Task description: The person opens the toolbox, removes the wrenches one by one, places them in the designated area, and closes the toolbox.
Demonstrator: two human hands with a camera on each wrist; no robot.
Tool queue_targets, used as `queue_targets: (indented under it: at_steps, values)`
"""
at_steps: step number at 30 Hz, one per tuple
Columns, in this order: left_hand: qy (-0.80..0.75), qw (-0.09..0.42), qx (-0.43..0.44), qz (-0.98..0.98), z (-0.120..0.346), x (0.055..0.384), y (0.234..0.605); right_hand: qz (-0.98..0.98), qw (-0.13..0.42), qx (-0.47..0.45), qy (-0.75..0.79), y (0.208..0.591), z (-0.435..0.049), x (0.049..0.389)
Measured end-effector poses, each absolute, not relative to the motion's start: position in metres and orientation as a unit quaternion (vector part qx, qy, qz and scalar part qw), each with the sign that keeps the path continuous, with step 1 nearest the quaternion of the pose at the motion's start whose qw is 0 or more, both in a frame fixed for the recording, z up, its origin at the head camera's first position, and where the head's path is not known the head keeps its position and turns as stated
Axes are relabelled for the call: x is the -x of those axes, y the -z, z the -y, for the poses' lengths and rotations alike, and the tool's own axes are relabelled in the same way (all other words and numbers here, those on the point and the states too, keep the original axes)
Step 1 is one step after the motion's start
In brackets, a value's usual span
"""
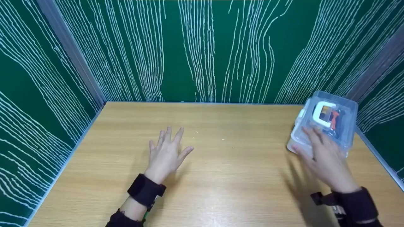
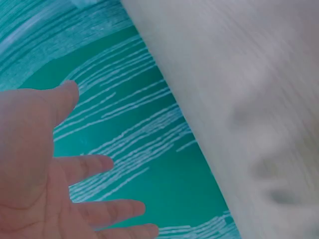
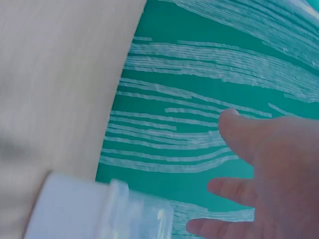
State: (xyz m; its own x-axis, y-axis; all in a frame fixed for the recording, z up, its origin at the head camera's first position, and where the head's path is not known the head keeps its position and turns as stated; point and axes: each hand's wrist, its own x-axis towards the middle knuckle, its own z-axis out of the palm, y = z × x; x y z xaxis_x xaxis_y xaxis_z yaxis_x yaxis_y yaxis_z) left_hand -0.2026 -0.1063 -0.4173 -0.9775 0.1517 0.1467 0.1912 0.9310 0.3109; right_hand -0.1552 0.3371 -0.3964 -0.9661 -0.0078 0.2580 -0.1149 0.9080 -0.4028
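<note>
My left hand [image 1: 164, 156] hovers over the left-middle of the wooden table with its fingers spread and nothing in it; the left wrist view shows the same spread fingers [image 2: 107, 211]. At the right, my right hand [image 1: 328, 159] overlaps the near side of a clear plastic storage box [image 1: 342, 132] in the head view, fingers extended. In the right wrist view, a gap shows between those fingers and the box [image 3: 70, 209]. The box has a lid with a white handle [image 1: 318, 115], and orange and dark items show through it.
The wooden table [image 1: 221, 183] meets green panels [image 1: 172, 47] with white wavy lines at the back and sides. A few tiny pale specks [image 1: 222, 139] lie near the table's middle. Grey posts [image 1: 72, 47] stand at the back corners.
</note>
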Motion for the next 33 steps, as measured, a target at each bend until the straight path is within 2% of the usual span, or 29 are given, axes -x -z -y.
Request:
queue_targets:
  at_steps: [6, 10, 17, 24, 33]
  values:
    - [0.179, 0.068, 0.121, 0.974, 0.085, 0.215, 0.412, 0.963, 0.157, 0.008, -0.218, 0.387, -0.373, 0.164]
    - [0.200, 0.058, 0.146, 0.967, 0.069, 0.224, 0.407, 0.960, 0.151, 0.063, -0.228, 0.384, -0.397, 0.171]
    - [0.242, 0.037, 0.182, 0.952, 0.035, 0.240, 0.399, 0.945, 0.088, 0.145, -0.279, 0.382, -0.433, 0.187]
    - [0.290, -0.009, 0.181, 0.940, -0.009, 0.251, 0.398, 0.922, 0.042, 0.178, -0.342, 0.385, -0.453, 0.200]
    - [0.337, -0.045, 0.193, 0.920, -0.062, 0.256, 0.400, 0.895, -0.020, 0.205, -0.397, 0.391, -0.466, 0.209]
